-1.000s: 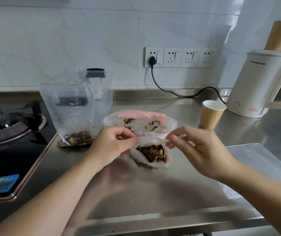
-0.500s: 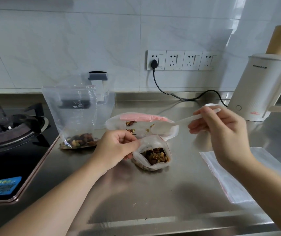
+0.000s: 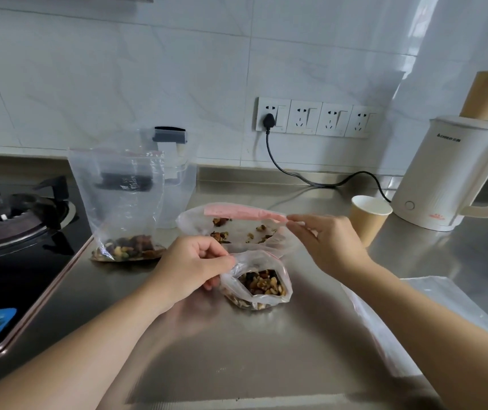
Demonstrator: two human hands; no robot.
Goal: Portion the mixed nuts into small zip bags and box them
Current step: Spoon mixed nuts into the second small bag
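Steel counter [image 3: 266, 350] | tiled wall [image 3: 118, 69] | left hand [image 3: 189, 266] pinches small bag [image 3: 256, 284] | right hand [image 3: 328, 242] pinches spoon [image 3: 294, 222]

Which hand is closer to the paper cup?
The right hand. It holds something thin and white just left of the paper cup, while the left hand grips the small zip bag farther left.

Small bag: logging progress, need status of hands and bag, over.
Left hand pinches small bag rim, mouth open, nuts inside. Right hand holds white spoon at big bag. Nothing blocking.
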